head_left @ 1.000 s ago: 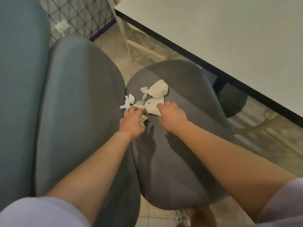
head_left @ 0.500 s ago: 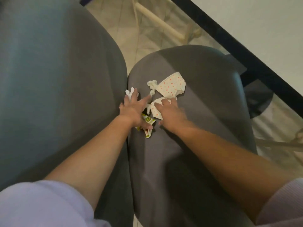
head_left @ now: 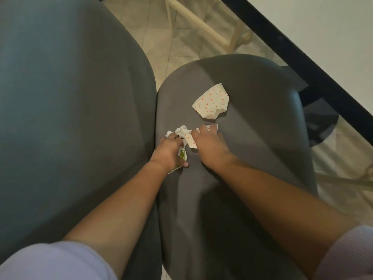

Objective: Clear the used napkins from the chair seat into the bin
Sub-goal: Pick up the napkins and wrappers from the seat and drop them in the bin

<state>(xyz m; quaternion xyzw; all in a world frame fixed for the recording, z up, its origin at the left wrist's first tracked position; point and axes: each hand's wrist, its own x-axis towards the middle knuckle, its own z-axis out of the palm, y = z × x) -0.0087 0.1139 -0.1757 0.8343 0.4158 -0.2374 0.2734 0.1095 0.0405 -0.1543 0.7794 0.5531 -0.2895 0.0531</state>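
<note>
Used napkins lie on a dark grey chair seat (head_left: 252, 168). My left hand (head_left: 168, 151) grips a bunch of crumpled white napkins (head_left: 181, 131) and a green-printed napkin (head_left: 182, 154) near the seat's left edge. My right hand (head_left: 207, 145) lies on an orange-dotted napkin (head_left: 190, 138) right beside it, fingers bent over the paper. A second orange-dotted napkin (head_left: 212, 103) lies alone farther up the seat, apart from both hands. No bin is in view.
The chair's grey backrest (head_left: 70, 108) fills the left side. A white table with a black edge (head_left: 302, 63) runs across the upper right. A wooden chair leg frame (head_left: 201, 25) stands on the tiled floor beyond the seat.
My left hand has closed round the white and green napkins and drawn them together. My right hand has pulled one dotted napkin away from the other, which now lies alone.
</note>
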